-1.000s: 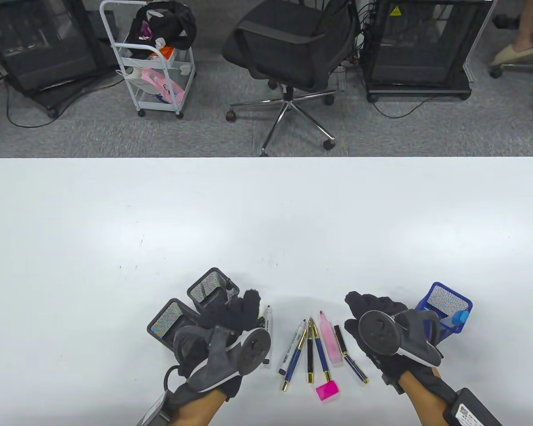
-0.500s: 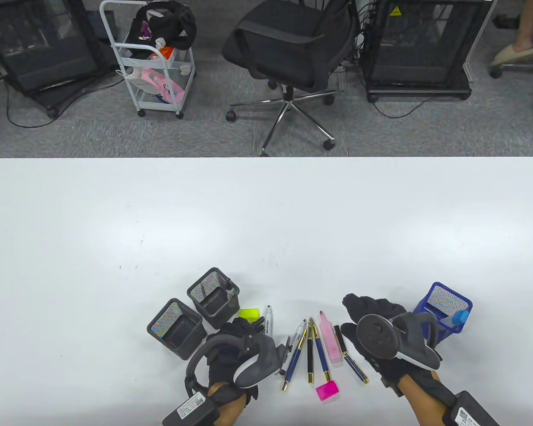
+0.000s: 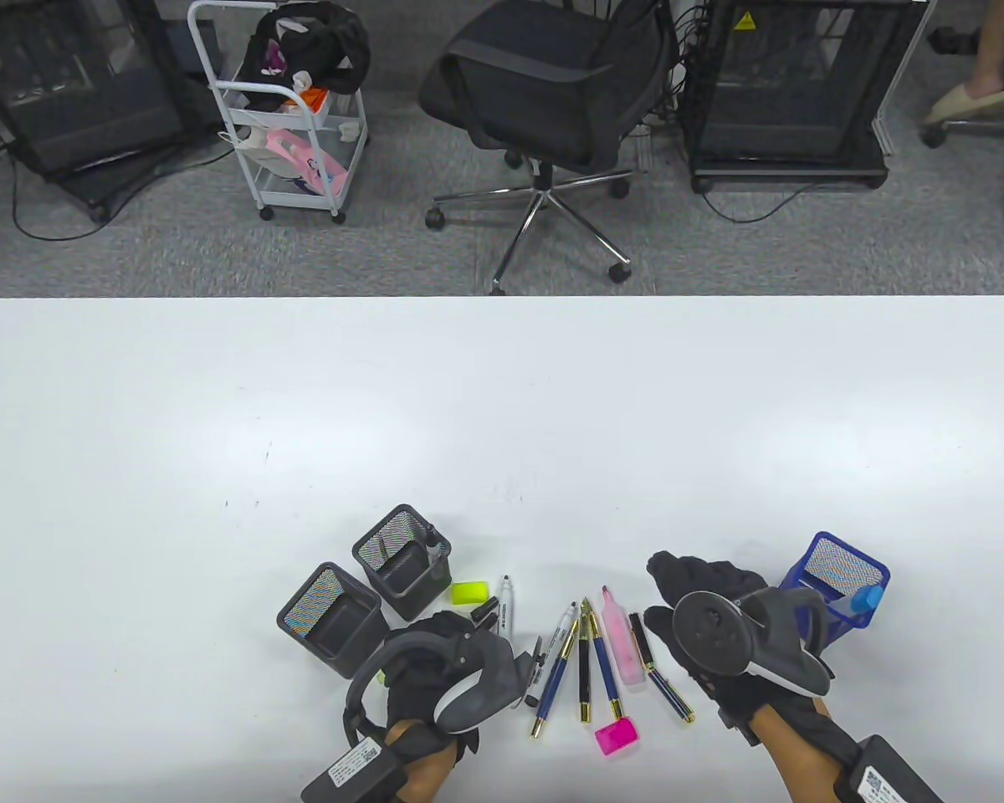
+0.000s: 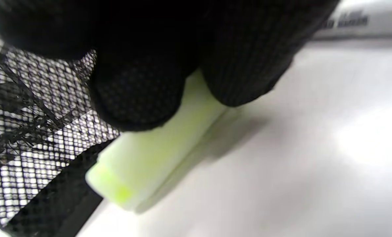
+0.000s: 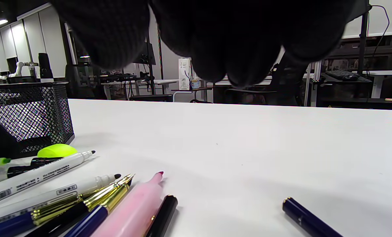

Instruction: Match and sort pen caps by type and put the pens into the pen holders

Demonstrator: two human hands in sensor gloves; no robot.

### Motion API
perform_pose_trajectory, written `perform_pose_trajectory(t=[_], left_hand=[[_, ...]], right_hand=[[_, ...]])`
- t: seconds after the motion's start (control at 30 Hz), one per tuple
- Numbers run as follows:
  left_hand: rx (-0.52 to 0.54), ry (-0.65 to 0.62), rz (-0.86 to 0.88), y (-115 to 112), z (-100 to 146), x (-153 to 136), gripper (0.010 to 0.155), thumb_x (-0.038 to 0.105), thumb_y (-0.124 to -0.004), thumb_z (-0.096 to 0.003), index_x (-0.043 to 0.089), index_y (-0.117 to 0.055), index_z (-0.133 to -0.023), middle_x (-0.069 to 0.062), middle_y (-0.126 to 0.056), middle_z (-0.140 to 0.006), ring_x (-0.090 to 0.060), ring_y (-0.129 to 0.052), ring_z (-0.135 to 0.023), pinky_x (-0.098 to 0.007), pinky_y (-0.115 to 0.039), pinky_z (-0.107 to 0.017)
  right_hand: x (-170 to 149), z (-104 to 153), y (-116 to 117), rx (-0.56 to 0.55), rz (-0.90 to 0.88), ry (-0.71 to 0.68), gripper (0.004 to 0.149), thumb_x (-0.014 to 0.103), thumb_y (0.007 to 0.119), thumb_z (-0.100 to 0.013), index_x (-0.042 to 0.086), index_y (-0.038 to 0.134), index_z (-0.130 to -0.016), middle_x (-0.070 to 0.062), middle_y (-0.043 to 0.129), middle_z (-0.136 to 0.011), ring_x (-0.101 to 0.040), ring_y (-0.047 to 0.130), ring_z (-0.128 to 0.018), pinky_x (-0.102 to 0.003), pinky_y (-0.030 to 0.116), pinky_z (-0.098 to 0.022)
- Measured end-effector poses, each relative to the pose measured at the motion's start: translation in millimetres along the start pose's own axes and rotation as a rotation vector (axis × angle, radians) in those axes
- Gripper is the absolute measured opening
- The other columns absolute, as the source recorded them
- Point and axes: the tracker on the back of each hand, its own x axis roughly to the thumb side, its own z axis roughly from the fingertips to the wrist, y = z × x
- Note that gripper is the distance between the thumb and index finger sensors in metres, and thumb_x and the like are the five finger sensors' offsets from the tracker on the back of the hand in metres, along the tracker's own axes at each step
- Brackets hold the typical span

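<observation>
Near the front edge of the desk [image 3: 217, 401] we see the pens fanned side by side between the two hands, probably so each body can be compared with the loose caps: white markers [image 3: 550, 651], blue-and-gold fountain pens [image 3: 604, 665], a black pen [image 3: 584, 673], a pink highlighter [image 3: 622, 640] and its pink cap [image 3: 617, 737] at the near end of the row. The left hand [image 3: 435, 677] has its grip closed on a pale yellow-green highlighter [image 4: 156, 148]; the left wrist view shows two fingertips [image 4: 133, 98] curled over its barrel right against the mesh of a black pen holder [image 3: 332, 617]. We judge it is being taken up for capping, since the matching yellow cap [image 3: 468, 592] lies just beside the second black pen holder [image 3: 402, 559], which already holds a marker. The right hand [image 3: 711, 619] hovers over the desk near the blue pen holder [image 3: 837, 577], fingers hanging relaxed and holding nothing, seemingly waiting to fetch that cap. A dark blue cap [image 5: 309, 219] lies apart to the right of the row.
</observation>
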Motion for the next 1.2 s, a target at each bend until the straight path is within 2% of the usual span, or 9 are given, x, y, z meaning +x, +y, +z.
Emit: perform_pose_trajectory(t=[0.13, 0.23, 0.3, 0.43, 0.6, 0.77, 0.97, 1.1, 1.2], left_hand=[[0.069, 0.009, 0.212, 25, 9, -17, 0.055, 0.029, -0.097, -0.0411, 0.013, -0.087, -0.093, -0.019, -0.104, -0.08, -0.026, -0.112, -0.038, -0.048, -0.091, -0.029], [0.115, -0.001, 0.563, 44, 14, -38, 0.058, 0.027, -0.096, -0.0418, 0.015, -0.083, -0.096, -0.017, -0.104, -0.08, -0.026, -0.112, -0.04, -0.049, -0.09, -0.031], [0.182, -0.078, 0.841, 54, 14, -53, 0.055, 0.027, -0.095, -0.0422, 0.015, -0.084, -0.095, -0.018, -0.103, -0.08, -0.027, -0.111, -0.042, -0.05, -0.09, -0.033], [0.302, -0.157, 1.165, 61, 13, -66, 0.051, 0.029, -0.092, -0.0437, 0.015, -0.085, -0.092, -0.019, -0.101, -0.081, -0.028, -0.112, -0.046, -0.051, -0.09, -0.035], [0.292, -0.269, 1.486, 60, 8, -58, 0.049, 0.033, -0.088, -0.0464, 0.016, -0.084, -0.092, -0.02, -0.099, -0.083, -0.03, -0.111, -0.053, -0.053, -0.089, -0.04], [0.277, -0.378, 1.596, 59, 6, -42, 0.048, 0.031, -0.088, -0.0468, 0.018, -0.083, -0.093, -0.021, -0.095, -0.087, -0.033, -0.109, -0.06, -0.056, -0.088, -0.045], [0.254, -0.44, 1.634, 60, 5, -32, 0.048, 0.03, -0.089, -0.0468, 0.017, -0.083, -0.093, -0.022, -0.093, -0.09, -0.035, -0.109, -0.065, -0.057, -0.088, -0.048], [0.259, -0.406, 1.578, 61, 2, -35, 0.05, 0.029, -0.088, -0.0476, 0.014, -0.081, -0.095, -0.023, -0.091, -0.091, -0.035, -0.107, -0.063, -0.058, -0.086, -0.046], [0.296, -0.292, 1.357, 64, 0, -43, 0.051, 0.027, -0.089, -0.0472, 0.014, -0.08, -0.096, -0.023, -0.09, -0.093, -0.034, -0.108, -0.056, -0.058, -0.086, -0.042]], right_hand=[[-1, 0, 0, -0.004, -0.008, 0.004, 0.065, 0.045, 0.085, -0.041, 0.011, 0.071, -0.094, -0.019, 0.088, -0.086, -0.038, 0.096, -0.071, -0.057, 0.08, -0.056], [-1, 0, -1, -0.005, -0.033, 0.002, 0.064, 0.045, 0.085, -0.041, 0.011, 0.071, -0.094, -0.018, 0.088, -0.086, -0.038, 0.096, -0.071, -0.057, 0.081, -0.056], [0, 1, -2, -0.011, -0.073, -0.01, 0.064, 0.044, 0.085, -0.041, 0.011, 0.072, -0.094, -0.018, 0.089, -0.086, -0.038, 0.096, -0.071, -0.057, 0.081, -0.055], [5, 3, -4, -0.025, -0.152, -0.077, 0.062, 0.044, 0.085, -0.041, 0.011, 0.073, -0.092, -0.017, 0.091, -0.084, -0.037, 0.098, -0.069, -0.056, 0.082, -0.055], [17, 5, -4, -0.024, -0.279, -0.213, 0.065, 0.044, 0.086, -0.04, 0.009, 0.073, -0.092, -0.018, 0.092, -0.084, -0.036, 0.099, -0.069, -0.054, 0.083, -0.054], [23, 6, -5, -0.022, -0.368, -0.259, 0.067, 0.046, 0.087, -0.038, 0.006, 0.074, -0.09, -0.019, 0.094, -0.08, -0.035, 0.102, -0.065, -0.053, 0.086, -0.051], [25, 5, -2, -0.047, -0.427, -0.244, 0.057, 0.042, 0.089, -0.038, 0.007, 0.081, -0.083, -0.015, 0.1, -0.071, -0.031, 0.107, -0.055, -0.05, 0.089, -0.046], [23, 4, -3, -0.043, -0.395, -0.222, 0.055, 0.04, 0.088, -0.039, 0.008, 0.081, -0.082, -0.014, 0.101, -0.07, -0.031, 0.107, -0.054, -0.049, 0.089, -0.045], [12, 2, -3, -0.06, -0.345, -0.169, 0.054, 0.04, 0.088, -0.039, 0.009, 0.081, -0.082, -0.014, 0.1, -0.07, -0.03, 0.106, -0.055, -0.049, 0.089, -0.046]])
